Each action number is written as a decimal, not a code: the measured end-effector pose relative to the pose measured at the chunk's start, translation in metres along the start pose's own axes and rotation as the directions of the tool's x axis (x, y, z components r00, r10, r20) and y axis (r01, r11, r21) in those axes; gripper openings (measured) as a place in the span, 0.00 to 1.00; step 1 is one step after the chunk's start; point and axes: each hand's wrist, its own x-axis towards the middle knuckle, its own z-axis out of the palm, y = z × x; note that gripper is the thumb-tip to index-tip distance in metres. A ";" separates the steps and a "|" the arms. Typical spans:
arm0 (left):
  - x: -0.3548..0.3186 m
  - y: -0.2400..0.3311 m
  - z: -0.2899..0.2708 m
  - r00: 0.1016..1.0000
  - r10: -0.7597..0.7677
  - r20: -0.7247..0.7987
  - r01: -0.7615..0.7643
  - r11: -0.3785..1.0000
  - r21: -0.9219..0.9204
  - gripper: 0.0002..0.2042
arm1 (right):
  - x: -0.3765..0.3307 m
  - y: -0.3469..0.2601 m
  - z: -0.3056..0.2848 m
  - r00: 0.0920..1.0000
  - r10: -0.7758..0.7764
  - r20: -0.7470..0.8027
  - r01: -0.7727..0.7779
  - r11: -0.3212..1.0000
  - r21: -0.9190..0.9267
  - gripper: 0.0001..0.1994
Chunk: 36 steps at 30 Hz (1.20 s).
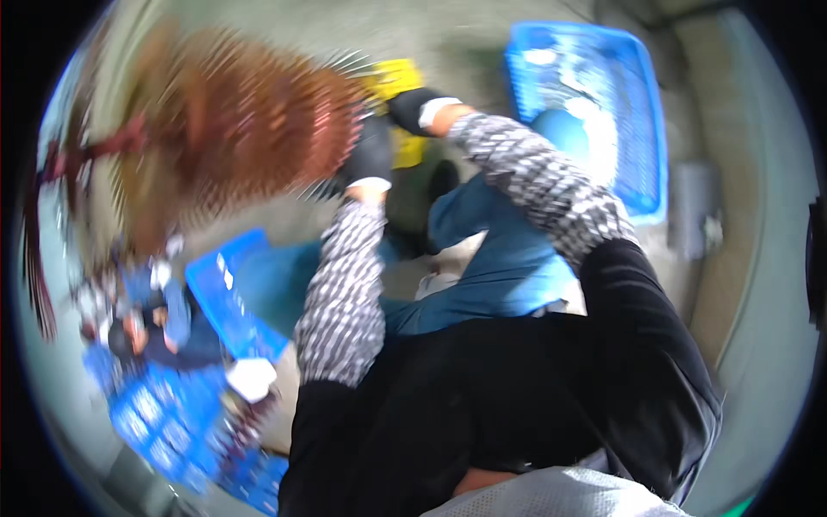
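Both hands are in dark gloves, held close together in front of me and smeared by motion. My left hand (369, 153) is at the right end of a long row of reddish-brown pieces (258, 116), blurred, with thin pale spikes along its edges. Whether its fingers grip the row cannot be made out. Just right of it, my right hand (412, 110) is beside a yellow object (396, 77), whose kind is unclear; its fingers are also hidden by blur. Patterned sleeve covers lie over both forearms.
A blue plastic basket (659, 129) with clear wrapping and a round blue thing stands at the upper right. At the lower left are a blue tub (226, 289), stacked blue crates (159, 431) and other people (177, 332). A wall (767, 284) runs along the right.
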 end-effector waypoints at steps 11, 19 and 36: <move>-0.001 0.008 -0.020 0.990 0.140 -0.014 -0.140 0.990 0.007 0.28 | -0.191 0.180 -0.134 0.593 0.626 -0.507 -0.548 0.775 0.315 0.21; -0.016 0.015 -0.034 0.994 0.047 0.097 -0.037 0.995 -0.097 0.28 | -0.295 0.275 -0.075 0.703 0.471 -0.533 -0.711 0.502 -0.493 0.28; -0.023 0.024 -0.034 0.983 0.162 0.084 -0.153 0.983 -0.099 0.28 | -0.281 0.211 -0.111 0.529 0.523 -0.668 -0.783 0.605 -0.147 0.16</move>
